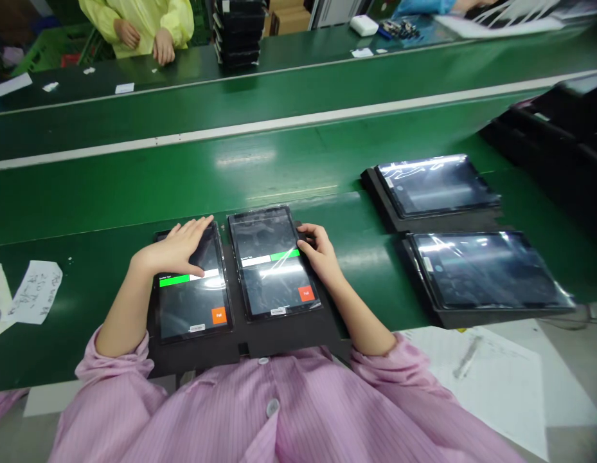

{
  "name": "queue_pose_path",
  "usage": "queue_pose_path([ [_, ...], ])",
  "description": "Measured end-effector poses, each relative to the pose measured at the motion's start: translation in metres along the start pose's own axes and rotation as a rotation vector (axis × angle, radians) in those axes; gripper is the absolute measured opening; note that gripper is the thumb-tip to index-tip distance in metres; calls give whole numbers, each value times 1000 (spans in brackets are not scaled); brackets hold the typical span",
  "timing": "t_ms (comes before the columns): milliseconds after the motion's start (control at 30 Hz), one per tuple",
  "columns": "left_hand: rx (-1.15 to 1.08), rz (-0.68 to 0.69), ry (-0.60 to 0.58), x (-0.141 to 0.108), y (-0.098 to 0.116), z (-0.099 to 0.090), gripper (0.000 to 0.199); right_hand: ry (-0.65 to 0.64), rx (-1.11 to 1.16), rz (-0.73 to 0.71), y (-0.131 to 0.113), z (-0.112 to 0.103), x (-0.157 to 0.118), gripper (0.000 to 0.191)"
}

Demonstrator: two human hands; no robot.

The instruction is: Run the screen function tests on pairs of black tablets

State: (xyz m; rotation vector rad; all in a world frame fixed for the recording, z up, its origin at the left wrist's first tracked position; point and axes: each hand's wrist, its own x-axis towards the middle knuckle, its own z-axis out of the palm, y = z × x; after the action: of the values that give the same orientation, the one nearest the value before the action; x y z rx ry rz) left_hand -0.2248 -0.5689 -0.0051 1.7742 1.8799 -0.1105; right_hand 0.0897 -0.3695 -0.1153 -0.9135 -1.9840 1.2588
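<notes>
Two tablets lie side by side in a black tray in front of me, each with a lit screen showing a green bar, a white bar and an orange-red "Fail" box. Over the upper part of the left tablet (195, 308) my left hand (177, 251) is spread, fingers stretched towards its top edge and thumb near the white bar. My right hand (320, 251) has its curled fingers and thumb at the right edge of the right tablet (272, 283), gripping it there. The black tray (288, 334) shows between and below both tablets.
To the right, two more tablets (437, 186) (491, 270) with dark screens rest on black trays. Black trays (553, 148) are piled at far right. A handwritten note (38, 292) lies at left. Across the green conveyor (279, 154), a person in yellow sleeves stands near stacked black trays (238, 32).
</notes>
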Motion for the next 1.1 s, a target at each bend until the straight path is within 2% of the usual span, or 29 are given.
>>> queue_pose_path([
  [100, -85, 35, 2, -3, -1, -9, 112, 13, 9, 14, 4, 0, 1, 30],
  [267, -48, 55, 57, 12, 12, -4, 44, 22, 14, 27, 8, 0, 2, 27],
  [333, -20, 55, 78, 19, 16, 1, 33, 31, 27, 33, 8, 0, 1, 28],
  [567, 7, 77, 104, 28, 15, 7, 19, 18, 39, 35, 2, 0, 1, 31],
  [767, 56, 91, 124, 35, 14, 10, 17, 41, 29, 0, -2, 0, 0, 29],
  [900, 57, 99, 91, 39, 15, 7, 15, 26, 16, -3, 2, 1, 1, 29],
  [1100, -17, 139, 106, 39, 11, 4, 13, 10, 1, -1, 9, 1, 3, 34],
])
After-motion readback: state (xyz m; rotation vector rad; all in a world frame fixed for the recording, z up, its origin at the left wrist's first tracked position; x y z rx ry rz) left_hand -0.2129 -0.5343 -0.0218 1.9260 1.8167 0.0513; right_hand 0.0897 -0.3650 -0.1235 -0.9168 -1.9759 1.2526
